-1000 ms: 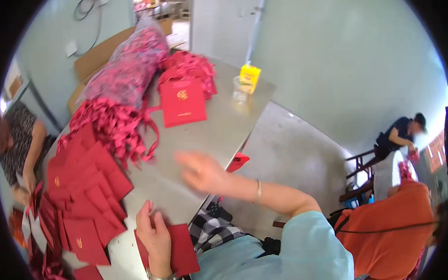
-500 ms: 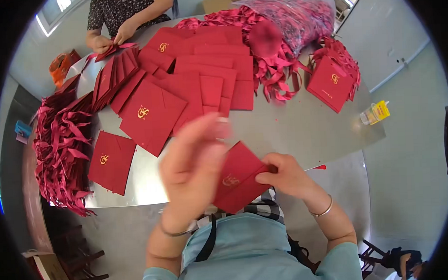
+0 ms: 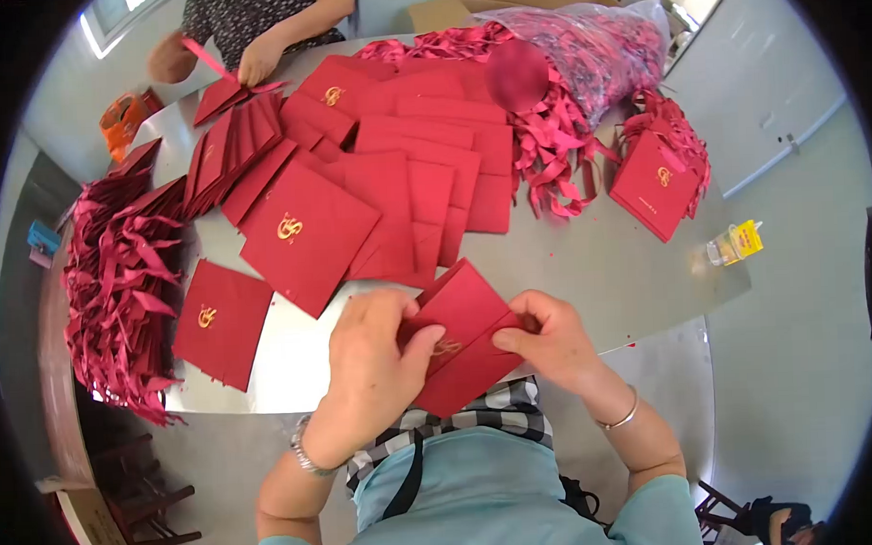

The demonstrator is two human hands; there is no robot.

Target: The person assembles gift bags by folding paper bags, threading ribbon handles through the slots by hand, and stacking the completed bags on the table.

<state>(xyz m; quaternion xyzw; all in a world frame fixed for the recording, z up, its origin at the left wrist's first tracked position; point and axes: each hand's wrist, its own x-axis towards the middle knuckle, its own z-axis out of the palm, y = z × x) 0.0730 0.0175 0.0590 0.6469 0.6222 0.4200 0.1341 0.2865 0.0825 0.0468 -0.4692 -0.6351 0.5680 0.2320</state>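
Bag (image 3: 479, 353) pinched in both hands, lower ctr

Bag's flat, red, tilted on the diagonal, over the near edge of the table (image 3: 590, 281); can't tell if it touches the top. Gold mark partly under a thumb; crease runs across the face.

L hand (image 3: 374, 356) closed on its left side: thumb on the face, fingers bent at the upper-left edge, tips mostly hidden. Watch (image 3: 309, 448) on that wrist. R hand (image 3: 554, 340) closed on the right edge: thumb on top, fingers curled behind. Bangle (image 3: 629, 412) on that wrist.

Pile (image 3: 421, 129) of flat red bags fills upper ctr, overlapping, some w/ gold marks. Single flat bag (image 3: 222, 328) lies left of ctr, just beside L hand's side of the table. Ribboned stack (image 3: 124, 283) at far left, ribbons hanging past the table edge.

Upper right: clear sack (image 3: 606, 50) w/ loose ribbons (image 3: 553, 172) spilling below it; a marked bag (image 3: 652, 183) near, ribbons behind it. Right of that, clear cup (image 3: 718, 253) + yellow pkt (image 3: 745, 240), close together.

Upper left: co-worker (image 3: 254, 24) in a dark patterned top, one hand (image 3: 260, 60) at a folded red bag, other hand (image 3: 169, 59) at a raised ribbon.
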